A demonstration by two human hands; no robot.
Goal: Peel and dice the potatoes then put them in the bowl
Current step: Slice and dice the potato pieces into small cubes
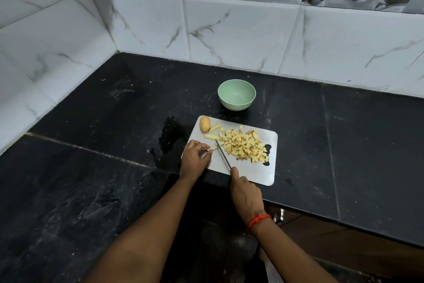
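Slippage threatens: your left hand [194, 156] pinches a tiny potato strip [210, 149] beside the knife [222, 153] your right hand [245, 193] grips, so it could nick you. Dice [243, 145] lie right of it, bowl [236, 94] beyond.

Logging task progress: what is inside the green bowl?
The green bowl shows only its bare inside, no potato pieces; the near inner wall is hidden behind its rim.

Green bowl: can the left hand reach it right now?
Probably yes: bowl sits uncovered beyond the cutting board; only low potato pieces lie between. But left hand is pinching a strip.
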